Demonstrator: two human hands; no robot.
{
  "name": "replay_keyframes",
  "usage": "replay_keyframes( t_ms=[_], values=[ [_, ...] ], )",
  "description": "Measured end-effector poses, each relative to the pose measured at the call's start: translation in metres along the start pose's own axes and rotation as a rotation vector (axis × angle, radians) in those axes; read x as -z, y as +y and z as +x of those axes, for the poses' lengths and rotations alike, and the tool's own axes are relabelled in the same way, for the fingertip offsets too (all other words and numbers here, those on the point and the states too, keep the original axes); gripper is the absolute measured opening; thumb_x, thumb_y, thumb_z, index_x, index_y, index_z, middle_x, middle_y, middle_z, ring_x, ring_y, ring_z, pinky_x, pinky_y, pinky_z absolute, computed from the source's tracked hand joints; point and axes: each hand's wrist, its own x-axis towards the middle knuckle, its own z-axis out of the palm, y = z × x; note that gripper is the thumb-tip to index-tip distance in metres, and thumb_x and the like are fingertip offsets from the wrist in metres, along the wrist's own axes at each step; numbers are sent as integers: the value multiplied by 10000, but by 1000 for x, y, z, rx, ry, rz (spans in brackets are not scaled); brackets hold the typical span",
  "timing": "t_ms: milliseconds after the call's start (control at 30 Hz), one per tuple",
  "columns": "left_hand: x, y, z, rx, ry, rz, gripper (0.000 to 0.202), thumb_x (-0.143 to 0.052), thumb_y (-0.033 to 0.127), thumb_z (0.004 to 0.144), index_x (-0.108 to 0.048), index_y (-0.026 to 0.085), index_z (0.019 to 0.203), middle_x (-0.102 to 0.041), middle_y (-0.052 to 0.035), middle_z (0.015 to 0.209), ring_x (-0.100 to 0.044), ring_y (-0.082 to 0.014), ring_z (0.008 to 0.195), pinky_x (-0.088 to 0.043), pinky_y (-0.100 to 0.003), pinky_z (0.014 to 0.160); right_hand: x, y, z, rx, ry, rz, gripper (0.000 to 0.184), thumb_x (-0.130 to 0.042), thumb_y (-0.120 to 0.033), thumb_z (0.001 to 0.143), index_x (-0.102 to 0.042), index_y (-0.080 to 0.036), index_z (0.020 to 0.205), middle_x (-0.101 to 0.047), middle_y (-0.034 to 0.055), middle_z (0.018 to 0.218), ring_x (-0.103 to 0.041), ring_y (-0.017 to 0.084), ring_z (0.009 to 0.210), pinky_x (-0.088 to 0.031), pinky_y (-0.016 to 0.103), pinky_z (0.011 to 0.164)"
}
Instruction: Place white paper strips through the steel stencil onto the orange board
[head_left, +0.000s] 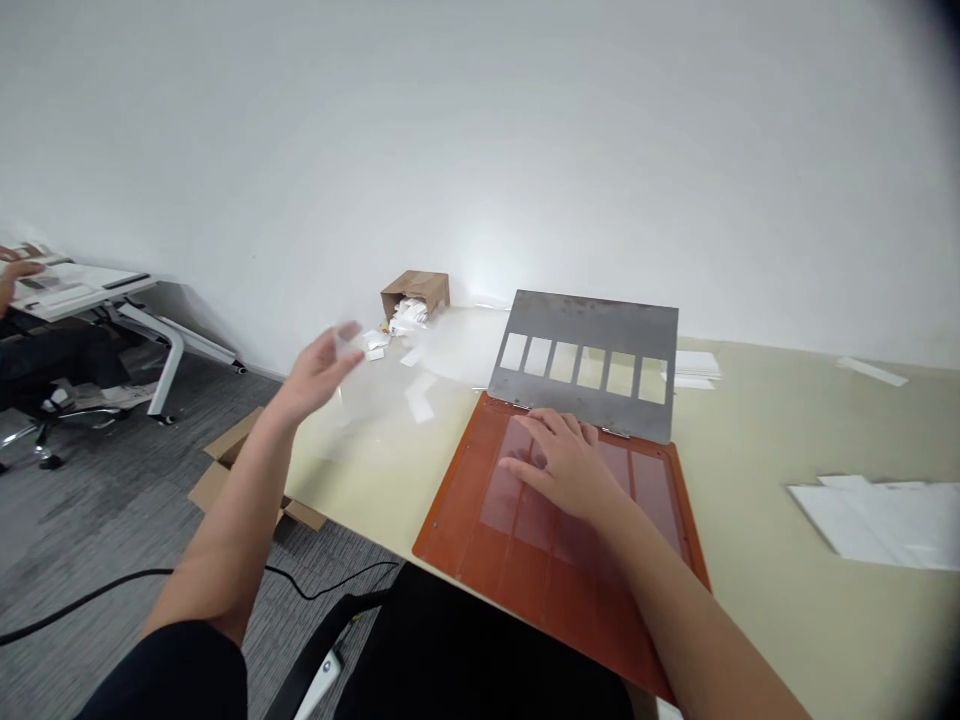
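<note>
Head view: box (pixel 421 281) holds white scraps (pixel 409 315), left fingers (pixel 341 333) half-curled, hold unclear, right fingers (pixel 550 421) spread over film (pixel 501 502).

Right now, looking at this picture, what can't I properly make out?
All in the head view:
- Left hand: blurred, so I can't tell whether it holds anything.
- Red board: partly covered by the right hand and forearm.
- Box: its inside is hidden by its walls and the scraps at its opening.
- Papers: cut off by the right edge.
- Co-worker's hand: small, near the left edge.
</note>
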Motion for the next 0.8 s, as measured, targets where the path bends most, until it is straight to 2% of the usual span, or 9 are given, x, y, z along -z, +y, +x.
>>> replay_keyframes(
  t_ms=[67, 100, 167, 300, 433, 500, 567, 700, 800],
  values=[
    [-19, 23, -10, -86, -128, 60, 798, -694, 695, 757, -551, 226, 1387, -544, -89, 1482, -493, -324, 1367, -372, -444, 1164, 2, -3, 1, -23, -5, 120, 516, -448, -601, 944, -582, -261, 1308, -606, 117, 1341, -523, 323, 1229, -375, 540, 1027],
    [-31, 35, -15, -143, -189, 101, 782, -698, 664, 778, -533, 244, 1417, -522, -74, 1506, -470, -319, 1392, -333, -438, 1191, 3, -5, 1, -35, -2, 205, 497, -454, -583, 944, -582, -256, 1296, -616, 108, 1337, -529, 310, 1238, -382, 528, 1042],
    [-56, 57, -26, -330, -336, 353, 729, -525, 621, 932, -369, 243, 1535, -388, -79, 1595, -417, -302, 1439, -328, -450, 1196, 4, -8, 2, -66, 14, 408, 483, -456, -562, 941, -578, -245, 1284, -646, 97, 1298, -573, 274, 1195, -427, 484, 1032],
    [-110, 88, -42, -517, -368, 724, 593, -487, 412, 1010, -326, 244, 1556, -343, -73, 1612, -349, -325, 1477, -328, -516, 1188, 5, -9, 7, -174, 103, 781, 519, -474, -582, 918, -559, -238, 1297, -692, 94, 1225, -645, 243, 1070, -521, 424, 915],
    [-150, 107, -51, -672, -365, 868, 540, -425, 235, 1026, -339, 255, 1558, -277, -42, 1633, -314, -332, 1491, -339, -557, 1181, 7, -5, 11, -203, 291, 997, 556, -540, -622, 873, -607, -232, 1263, -685, 98, 1262, -640, 261, 1112, -522, 440, 947],
    [-158, 116, -52, -731, -353, 899, 558, -426, 195, 1018, -321, 228, 1565, -250, -42, 1641, -300, -335, 1496, -367, -552, 1168, 8, -3, 13, -244, 382, 1053, 531, -574, -607, 862, -642, -237, 1238, -695, 90, 1246, -654, 254, 1062, -539, 440, 914],
    [-160, 125, -50, -759, -347, 906, 624, -527, 205, 984, -306, 203, 1568, -239, -54, 1645, -292, -338, 1499, -377, -540, 1165, 9, -1, 14, -283, 454, 1110, 478, -609, -571, 859, -675, -242, 1200, -713, 81, 1210, -666, 234, 1001, -551, 425, 879],
    [-148, 143, -44, -756, -372, 829, 804, -726, 350, 878, -314, 204, 1553, -248, -57, 1646, -267, -328, 1512, -340, -557, 1187, 9, 4, 16, -285, 517, 1170, 378, -621, -517, 878, -714, -261, 1140, -729, 72, 1175, -675, 205, 974, -556, 364, 796],
    [-134, 159, -40, -732, -372, 754, 735, -702, 360, 897, -347, 221, 1525, -251, -68, 1651, -245, -313, 1522, -319, -574, 1190, 13, 7, 17, -250, 508, 1124, 320, -607, -486, 906, -725, -273, 1114, -757, 58, 1073, -688, 182, 907, -550, 341, 762]
  ],
)
